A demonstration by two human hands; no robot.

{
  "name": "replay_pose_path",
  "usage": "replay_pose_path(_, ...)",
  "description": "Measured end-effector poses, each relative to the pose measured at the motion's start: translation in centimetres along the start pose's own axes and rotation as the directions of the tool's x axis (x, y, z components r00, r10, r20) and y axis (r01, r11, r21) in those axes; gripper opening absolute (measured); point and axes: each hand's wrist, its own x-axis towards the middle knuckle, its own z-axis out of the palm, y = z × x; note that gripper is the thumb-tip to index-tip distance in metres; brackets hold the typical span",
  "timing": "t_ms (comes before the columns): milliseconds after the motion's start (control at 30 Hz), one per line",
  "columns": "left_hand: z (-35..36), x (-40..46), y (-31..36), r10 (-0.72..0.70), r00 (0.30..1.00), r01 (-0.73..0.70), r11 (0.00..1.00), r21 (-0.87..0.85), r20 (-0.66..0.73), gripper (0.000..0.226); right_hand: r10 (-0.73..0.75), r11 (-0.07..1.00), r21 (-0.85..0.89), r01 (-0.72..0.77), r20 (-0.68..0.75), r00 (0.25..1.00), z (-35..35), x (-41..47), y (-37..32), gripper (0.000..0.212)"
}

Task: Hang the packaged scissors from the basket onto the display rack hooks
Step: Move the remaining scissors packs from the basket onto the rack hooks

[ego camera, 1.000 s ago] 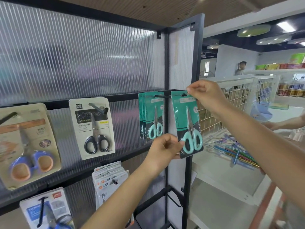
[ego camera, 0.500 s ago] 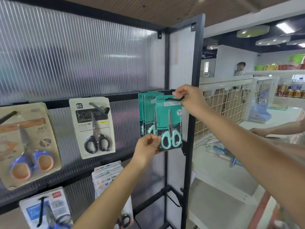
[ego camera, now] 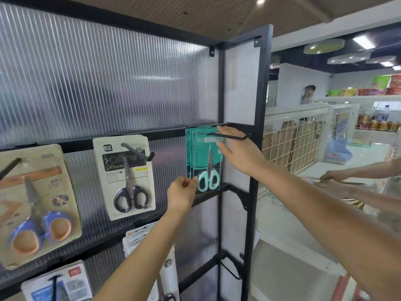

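A teal packaged pair of scissors hangs at the front of a small stack of like packs on a black hook of the display rack. My left hand pinches the pack's lower left corner. My right hand lies with straight fingers against the pack's right side, just under the hook's upturned tip. The basket is not in view.
Left of it hang a white pack of black-handled scissors and a beige pack of blue-and-orange scissors. More packs hang on the row below. Another person's hands work at a white counter to the right, beside wire bins.
The teal pack has slid back along the hook against the stack. My right hand let go of its top and opened flat against it. My left hand followed the pack's lower corner inward.
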Motion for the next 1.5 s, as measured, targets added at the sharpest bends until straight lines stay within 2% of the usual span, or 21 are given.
replay_pose_path(100, -0.3, 0.2, 0.0, 0.000, 1.000, 0.000, 0.999, 0.036, -0.003, 0.016, 0.027, 0.996, -0.089, -0.023, 0.051, 0.998, 0.0, -0.6, -0.3, 0.056)
replay_pose_path(167, -0.8, -0.4, 0.1, 0.043, 0.999, -0.040, 0.995, 0.093, -0.030, 0.022, 0.012, 0.992, -0.129, -0.007, 0.040, 0.999, -0.4, -1.4, -0.7, 0.055)
replay_pose_path(300, -1.7, -2.9, -0.3, 0.255, 0.965, -0.229, 0.935, 0.271, -0.066, 0.042, 0.046, 0.982, -0.189, -0.032, 0.073, 0.996, -2.0, -4.4, -1.2, 0.053)
replay_pose_path(367, -1.8, -4.4, -0.5, 0.361, 0.932, -0.320, 0.868, 0.380, -0.041, 0.042, 0.082, 0.975, -0.213, -0.058, 0.107, 0.991, -2.8, -6.4, -1.1, 0.055)
replay_pose_path(467, -1.4, -6.7, -0.2, 0.468, 0.883, -0.437, 0.783, 0.442, 0.044, 0.035, 0.149, 0.965, -0.239, -0.109, 0.153, 0.977, -4.0, -9.5, -0.8, 0.054)
replay_pose_path(567, 0.0, -9.4, 0.4, 0.470, 0.864, -0.496, 0.729, 0.472, 0.181, 0.034, 0.200, 0.955, -0.257, -0.151, 0.177, 0.964, -5.4, -13.2, -0.6, 0.051)
replay_pose_path(667, 2.1, -12.6, 0.9, 0.432, 0.853, -0.521, 0.703, 0.483, 0.292, 0.041, 0.250, 0.937, -0.294, -0.190, 0.182, 0.951, -7.1, -17.2, -0.6, 0.046)
replay_pose_path(767, 4.7, -15.9, 1.1, 0.382, 0.843, -0.531, 0.700, 0.477, 0.378, 0.038, 0.302, 0.918, -0.323, -0.230, 0.194, 0.933, -8.7, -21.6, -0.3, 0.047)
replay_pose_path(933, 9.4, -21.3, 1.6, 0.425, 0.747, -0.639, 0.671, 0.376, 0.512, 0.040, 0.424, 0.863, -0.375, -0.339, 0.170, 0.890, -11.2, -28.7, 1.7, 0.051)
replay_pose_path(1167, 14.8, -27.7, 1.3, 0.430, 0.551, -0.753, 0.625, 0.204, 0.716, 0.039, 0.647, 0.693, -0.461, -0.555, 0.057, 0.760, -14.8, -38.2, 2.6, 0.051)
replay_pose_path(1267, 16.3, -29.9, 0.1, 0.411, 0.480, -0.768, 0.624, 0.145, 0.775, 0.036, 0.734, 0.591, -0.472, -0.654, -0.021, 0.679, -15.5, -42.3, 2.5, 0.049)
replay_pose_path(1400, 16.9, -32.5, -3.4, 0.417, 0.368, -0.797, 0.602, 0.051, 0.831, 0.038, 0.843, 0.419, -0.480, -0.770, -0.108, 0.527, -14.5, -48.0, 1.0, 0.037)
replay_pose_path(1500, 16.9, -34.3, -7.5, 0.314, 0.310, -0.783, 0.619, 0.054, 0.897, 0.039, 0.892, 0.359, -0.447, -0.820, -0.096, 0.442, -11.8, -53.0, -0.7, 0.038)
